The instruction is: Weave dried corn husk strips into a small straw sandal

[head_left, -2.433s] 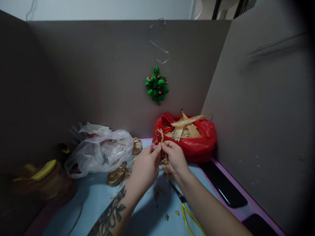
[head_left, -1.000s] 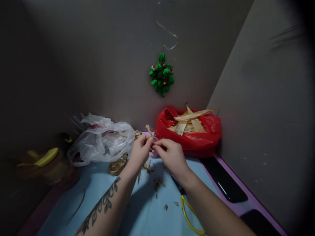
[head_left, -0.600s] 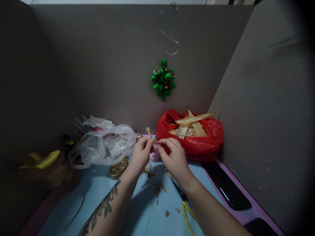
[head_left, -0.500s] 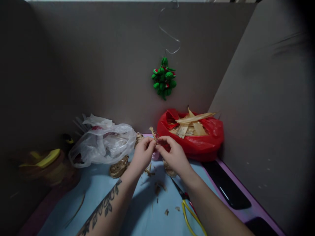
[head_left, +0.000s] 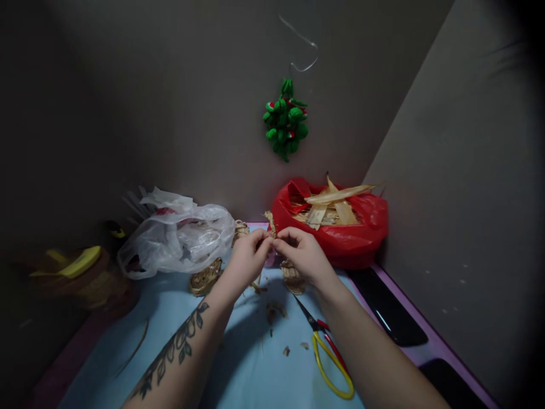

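My left hand (head_left: 252, 253) and my right hand (head_left: 300, 250) meet fingertip to fingertip near the middle of the view. Both pinch a small braided straw-coloured piece (head_left: 271, 223), whose upper end sticks up above the fingers. Below and behind the hands lie coiled woven pieces: one (head_left: 205, 277) beside my left wrist, another (head_left: 292, 277) under my right hand. Small dry scraps (head_left: 276, 311) are scattered on the blue surface (head_left: 251, 352). Scissors with yellow and red handles (head_left: 332, 363) lie beside my right forearm, tip pointing away.
A red bag of dry husk strips (head_left: 366, 227) stands at the back right, a clear plastic bag (head_left: 179, 241) at the back left. A basket with yellow items (head_left: 97, 284) is far left. A green ornament (head_left: 286, 122) hangs at the wall; a black phone-like object (head_left: 389, 309) lies right.
The view has tilted down slightly, so the background sits higher in the picture. The braided piece now stands more upright between my fingertips, and more of the coiled piece and scissors shows.
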